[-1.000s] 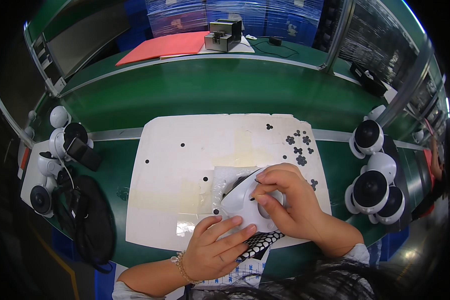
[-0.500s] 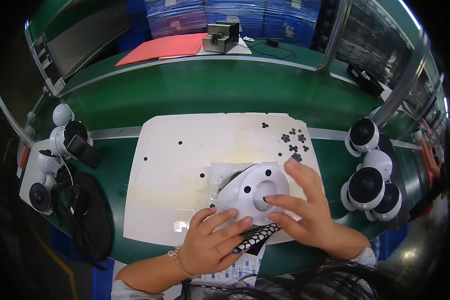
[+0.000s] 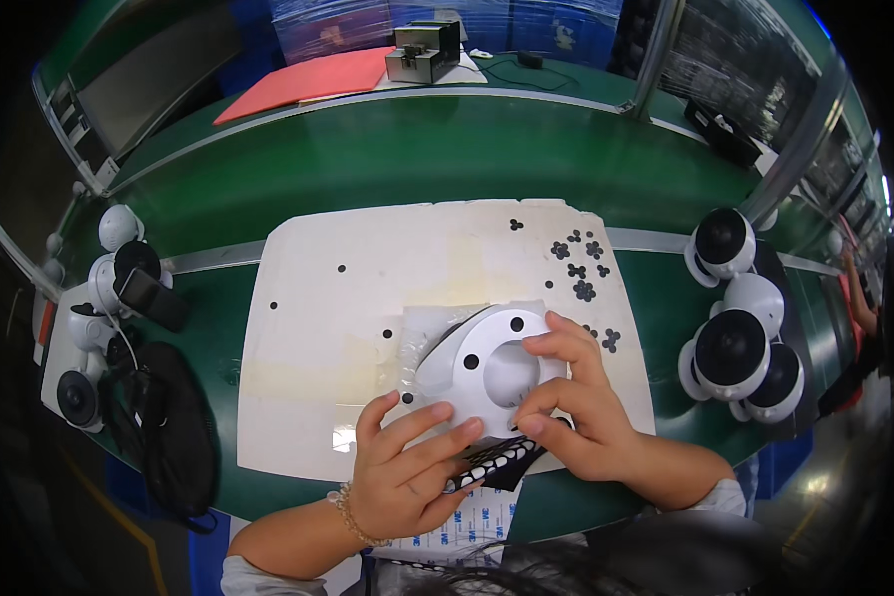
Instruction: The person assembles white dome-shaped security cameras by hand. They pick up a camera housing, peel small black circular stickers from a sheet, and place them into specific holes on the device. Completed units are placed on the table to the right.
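A white dome-style camera (image 3: pixel 487 397) lies tipped over on clear bubble wrap (image 3: pixel 417 328), its ring-shaped base facing up. Two black round pads sit on the ring, and a third black round pad (image 3: pixel 515 427) is at its near edge. The thumb and index finger of my right hand (image 3: pixel 591 417) pinch together at that pad; its other fingers rest at the ring's right side. My left hand (image 3: pixel 402 472) steadies the base's lower left edge with its fingertips. A black sheet with white round holes (image 3: pixel 497 459) sticks out beside its fingers; their grip on it is partly hidden.
The white board (image 3: pixel 308 358) carries loose black pads and pad clusters (image 3: pixel 584 290). Several white cameras (image 3: pixel 730 348) stand on the right, more (image 3: pixel 89 338) on the left beside a black pouch (image 3: pixel 179 427). A printed backing sheet (image 3: pixel 457 526) lies near me. Behind stands a metal block (image 3: pixel 422 55).
My right index finger has brought a black pad from above the ring's opening to its near edge, meeting the thumb there. My left hand stays at the base. The whole view has shifted slightly.
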The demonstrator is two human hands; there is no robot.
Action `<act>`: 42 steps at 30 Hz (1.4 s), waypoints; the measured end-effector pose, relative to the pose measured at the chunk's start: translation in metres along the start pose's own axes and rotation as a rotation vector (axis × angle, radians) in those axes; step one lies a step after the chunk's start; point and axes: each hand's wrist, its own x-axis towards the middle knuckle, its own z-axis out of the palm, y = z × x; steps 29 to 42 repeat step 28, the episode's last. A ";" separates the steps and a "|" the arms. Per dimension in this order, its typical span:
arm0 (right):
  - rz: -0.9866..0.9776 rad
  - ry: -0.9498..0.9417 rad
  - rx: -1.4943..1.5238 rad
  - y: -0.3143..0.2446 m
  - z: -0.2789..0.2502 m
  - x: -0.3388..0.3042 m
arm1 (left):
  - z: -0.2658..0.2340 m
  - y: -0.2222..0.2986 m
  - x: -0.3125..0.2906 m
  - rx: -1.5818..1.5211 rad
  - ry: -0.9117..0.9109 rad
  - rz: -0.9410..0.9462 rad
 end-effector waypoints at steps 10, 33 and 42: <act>-0.114 0.053 -0.115 0.005 0.005 -0.004 | 0.003 0.001 0.001 0.002 0.038 0.005; -0.339 0.056 -0.550 0.001 0.004 -0.029 | 0.009 0.000 -0.001 -0.037 0.086 0.004; -0.339 0.056 -0.550 0.001 0.004 -0.029 | 0.009 0.000 -0.001 -0.037 0.086 0.004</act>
